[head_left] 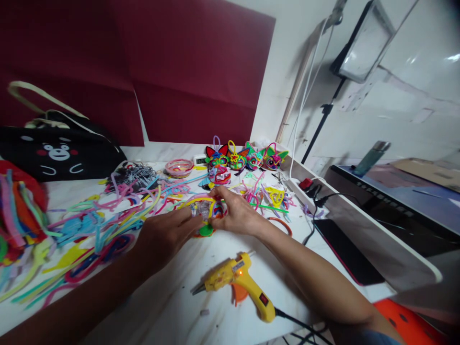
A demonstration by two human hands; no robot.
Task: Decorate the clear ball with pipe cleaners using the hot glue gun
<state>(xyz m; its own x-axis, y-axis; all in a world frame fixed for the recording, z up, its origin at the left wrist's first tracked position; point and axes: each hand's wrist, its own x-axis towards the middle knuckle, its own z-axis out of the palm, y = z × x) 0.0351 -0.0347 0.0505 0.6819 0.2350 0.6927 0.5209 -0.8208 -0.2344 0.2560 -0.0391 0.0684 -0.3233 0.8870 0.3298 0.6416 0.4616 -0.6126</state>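
Note:
Both hands meet at the middle of the white table (179, 306). My left hand (163, 237) and my right hand (235, 213) pinch a small colourful pipe-cleaner piece (205, 213) between their fingertips, with a yellow loop over it and a green bit under it. A yellow hot glue gun (239, 280) stands on its orange stand just in front of my right forearm, its light on. Finished pipe-cleaner mask figures (246, 158) stand in a row behind the hands.
Loose pipe cleaners (89, 225) cover the left half of the table. A black bear-face bag (57, 151) sits at the back left. A power strip (305, 184) and cables lie at the right edge, beside a dark tablet (347, 249). A lamp stand (323, 120) rises behind.

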